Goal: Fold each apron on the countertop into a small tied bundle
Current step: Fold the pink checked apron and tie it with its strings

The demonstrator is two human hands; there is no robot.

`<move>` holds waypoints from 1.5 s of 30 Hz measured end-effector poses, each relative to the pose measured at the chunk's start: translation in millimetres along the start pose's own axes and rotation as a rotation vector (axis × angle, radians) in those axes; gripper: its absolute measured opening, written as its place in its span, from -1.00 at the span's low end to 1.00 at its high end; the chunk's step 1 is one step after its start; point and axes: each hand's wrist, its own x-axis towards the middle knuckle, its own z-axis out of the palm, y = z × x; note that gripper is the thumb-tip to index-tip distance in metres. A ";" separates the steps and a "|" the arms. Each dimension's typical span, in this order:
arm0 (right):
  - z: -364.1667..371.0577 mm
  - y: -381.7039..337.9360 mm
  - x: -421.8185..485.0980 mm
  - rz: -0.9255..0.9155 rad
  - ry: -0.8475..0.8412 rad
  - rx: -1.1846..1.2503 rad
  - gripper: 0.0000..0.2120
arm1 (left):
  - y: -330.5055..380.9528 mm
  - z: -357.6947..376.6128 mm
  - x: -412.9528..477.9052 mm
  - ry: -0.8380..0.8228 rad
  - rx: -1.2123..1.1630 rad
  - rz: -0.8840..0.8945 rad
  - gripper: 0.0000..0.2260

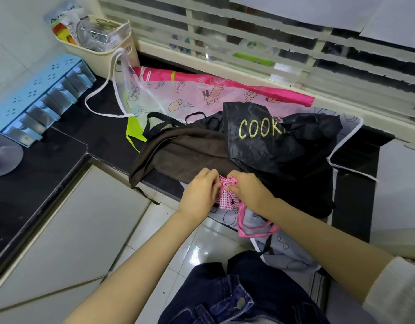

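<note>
A small bundle of pink checked apron (227,197) sits at the front edge of the dark countertop (103,134). My left hand (200,192) and my right hand (248,188) both pinch its pink strap at the top of the bundle. A loop of pink strap (253,230) hangs down below my right wrist. Behind lie a brown apron (185,148), a black apron (279,141) printed COOK, and a translucent pink cartoon apron (190,94) with white ties.
A blue spice rack (38,99) stands at the left on the counter. A cream basket (101,40) of packets sits in the back corner. A slatted window (272,43) runs along the back. A clear upturned glass (3,155) is at far left. Tiled floor lies below.
</note>
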 end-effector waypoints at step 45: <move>-3.1 -8.9 5.8 0.034 -0.145 -0.303 -0.63 | -6.7 36.3 -32.2 -0.178 -1.069 -0.784 -0.84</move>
